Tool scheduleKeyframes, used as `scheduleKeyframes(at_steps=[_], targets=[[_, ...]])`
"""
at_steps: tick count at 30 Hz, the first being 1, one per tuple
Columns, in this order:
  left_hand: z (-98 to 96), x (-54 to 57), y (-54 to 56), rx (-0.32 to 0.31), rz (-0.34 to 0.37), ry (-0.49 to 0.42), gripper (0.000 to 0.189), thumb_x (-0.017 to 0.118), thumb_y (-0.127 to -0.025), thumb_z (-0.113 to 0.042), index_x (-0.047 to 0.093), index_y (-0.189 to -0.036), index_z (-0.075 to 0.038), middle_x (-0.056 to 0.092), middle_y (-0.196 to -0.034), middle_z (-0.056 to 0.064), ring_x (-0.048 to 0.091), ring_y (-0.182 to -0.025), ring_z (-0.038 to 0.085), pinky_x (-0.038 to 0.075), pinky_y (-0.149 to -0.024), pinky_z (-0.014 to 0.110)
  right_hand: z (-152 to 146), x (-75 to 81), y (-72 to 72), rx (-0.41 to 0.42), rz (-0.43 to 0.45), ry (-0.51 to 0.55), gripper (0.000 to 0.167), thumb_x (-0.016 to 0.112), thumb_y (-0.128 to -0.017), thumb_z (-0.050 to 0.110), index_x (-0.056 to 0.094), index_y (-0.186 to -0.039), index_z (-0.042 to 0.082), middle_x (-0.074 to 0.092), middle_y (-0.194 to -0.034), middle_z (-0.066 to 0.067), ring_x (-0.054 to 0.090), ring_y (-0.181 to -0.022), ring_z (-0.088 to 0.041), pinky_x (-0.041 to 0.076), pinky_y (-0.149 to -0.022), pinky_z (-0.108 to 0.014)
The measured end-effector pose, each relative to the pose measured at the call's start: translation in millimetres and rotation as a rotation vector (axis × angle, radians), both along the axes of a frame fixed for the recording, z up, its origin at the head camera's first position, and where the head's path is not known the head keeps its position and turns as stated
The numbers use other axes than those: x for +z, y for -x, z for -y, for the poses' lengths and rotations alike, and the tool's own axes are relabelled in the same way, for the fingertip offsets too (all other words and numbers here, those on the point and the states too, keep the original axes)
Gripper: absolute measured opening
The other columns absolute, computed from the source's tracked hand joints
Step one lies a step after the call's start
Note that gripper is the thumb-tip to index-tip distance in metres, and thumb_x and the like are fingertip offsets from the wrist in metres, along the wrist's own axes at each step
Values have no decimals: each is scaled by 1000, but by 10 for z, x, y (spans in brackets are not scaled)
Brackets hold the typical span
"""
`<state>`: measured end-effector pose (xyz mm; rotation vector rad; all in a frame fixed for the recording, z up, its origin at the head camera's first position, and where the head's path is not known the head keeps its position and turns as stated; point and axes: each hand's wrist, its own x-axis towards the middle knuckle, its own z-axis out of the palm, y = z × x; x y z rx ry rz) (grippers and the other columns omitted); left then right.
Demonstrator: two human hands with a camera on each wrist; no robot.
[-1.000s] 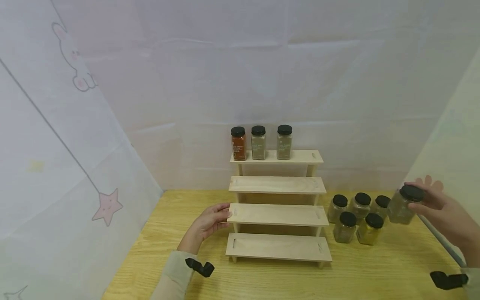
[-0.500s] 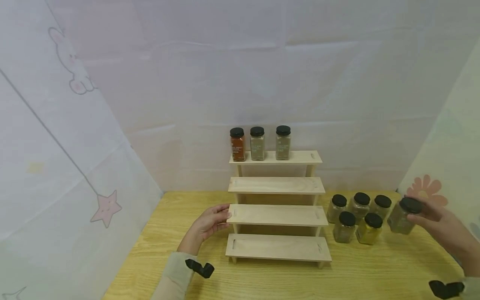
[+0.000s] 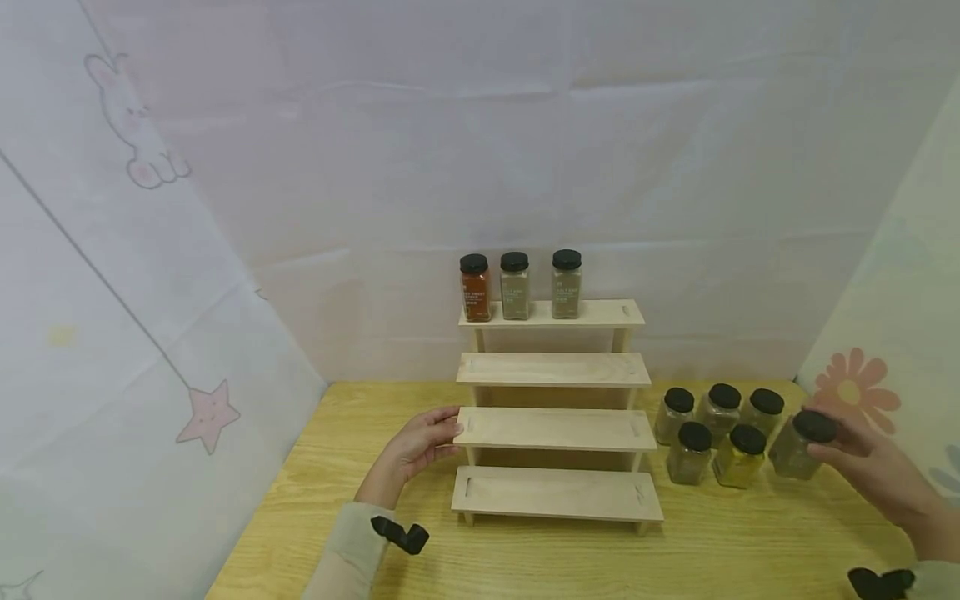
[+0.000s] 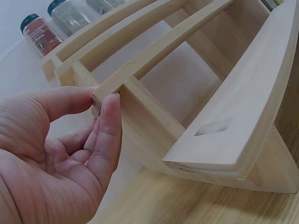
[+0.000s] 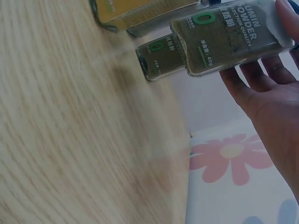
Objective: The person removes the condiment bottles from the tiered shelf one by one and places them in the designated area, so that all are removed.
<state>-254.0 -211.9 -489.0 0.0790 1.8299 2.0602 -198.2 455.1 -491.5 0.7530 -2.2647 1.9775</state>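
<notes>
And here's my right hand, lower right of the head view, thumb and fingers clamped around a dull-green jar up near its black lid; a high hold like that, I reckon, leaves the lower body free and keeps my fingers off the neighbours. The right wrist view gives me a partial label ending in "POWDER", though whether the base meets the wood I can't tell. Just left of it stand five more jars, one of them the yellow jar, bunched in two loose rows on the table, probably to stay within easy reach. Over to centre: my left hand pinches the left end of the third tier down on the wooden rack, thumb and fingers closed on the board's end, most likely as a brace so the light frame doesn't slide. Up at top centre, a red jar and two pale-green jars stand upright on the highest tier, labels forward, presumably so they read at a glance, with bare board to their right.
</notes>
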Motion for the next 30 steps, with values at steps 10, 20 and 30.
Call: scheduleKeyframes(at_steps=[10, 20, 30], targets=[[3, 10, -4, 1, -4, 8, 67, 66, -99, -9, 33, -155, 2, 46, -142, 22, 64, -92, 13, 60, -84, 29, 36, -127, 14, -114, 26, -221, 65, 48, -104, -7, 25, -162, 12, 14, -161, 18, 48, -118, 17, 48, -84, -9], [0, 13, -14, 4, 3, 15, 67, 67, -98, -10, 33, -155, 2, 40, -147, 25, 63, -93, 13, 60, -83, 28, -9, -272, 40, -93, 101, -164, 62, 48, -104, -6, 29, -160, 13, 51, -133, 32, 53, -114, 15, 49, -82, -10], [7, 11, -12, 0, 3, 7, 67, 66, -98, -10, 33, -155, 2, 47, -140, 20, 64, -92, 13, 60, -81, 27, -37, -324, 57, -117, 156, -187, 62, 49, -105, -1, 25, -161, 11, 45, -133, 34, 50, -113, 17, 49, -81, -10]])
